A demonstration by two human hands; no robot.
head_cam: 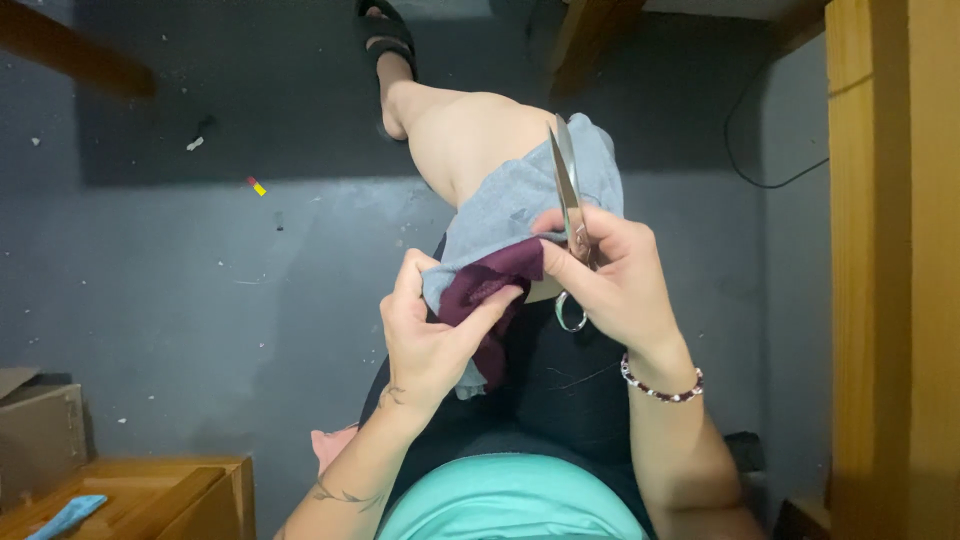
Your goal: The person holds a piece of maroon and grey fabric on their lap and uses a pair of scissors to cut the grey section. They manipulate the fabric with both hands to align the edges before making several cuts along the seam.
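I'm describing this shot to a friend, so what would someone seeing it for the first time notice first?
Most striking are the metal scissors held in the right hand at centre, blades shut and pointing away over the raised knee. Just left, the left hand pinches a maroon mesh fabric piece against a grey cloth draped over the thigh. A beaded bracelet circles the right wrist, above a grey floor.

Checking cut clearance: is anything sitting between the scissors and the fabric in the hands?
Nothing visible. The right hand holds the scissors, blades lying directly over the grey fabric. The left hand pinches the maroon fabric beside them, fingers clear of the blades.
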